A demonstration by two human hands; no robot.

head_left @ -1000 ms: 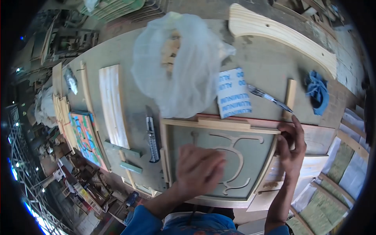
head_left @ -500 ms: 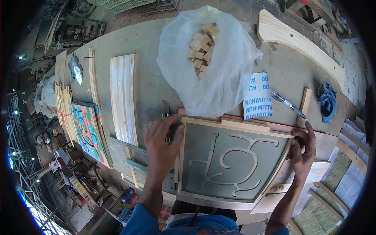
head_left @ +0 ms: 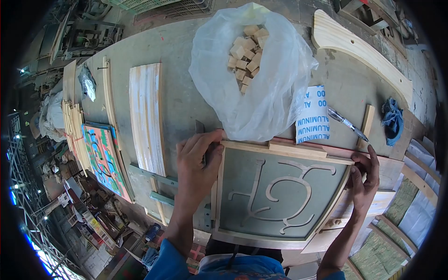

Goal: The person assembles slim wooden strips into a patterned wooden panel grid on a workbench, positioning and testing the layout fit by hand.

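Observation:
A wooden frame (head_left: 261,241) lies in front of me, holding a grey-green panel (head_left: 238,210) with curved, letter-like strips (head_left: 303,203). My left hand (head_left: 198,163) is at its far left corner, thumb and forefinger closed about the corner. At the far right corner, the fingers of my right hand (head_left: 365,182) are bent around the frame's edge. A short wooden strip (head_left: 298,150) sits along the far side. Just beyond lies a sheet printed "ALUMINUM" (head_left: 311,116), with a pen (head_left: 347,123) beside it.
A clear plastic bag (head_left: 214,74) of small wooden blocks (head_left: 247,53) stands beyond the frame. To the left are a pale board (head_left: 147,116), thin sticks (head_left: 74,130) and a painted panel (head_left: 105,161). A curved board (head_left: 359,51) and blue cloth (head_left: 392,121) lie right.
My left forefinger has moved right, onto the frame's corner. The whole scene has shifted slightly to the right in view; my right hand keeps its place at the frame.

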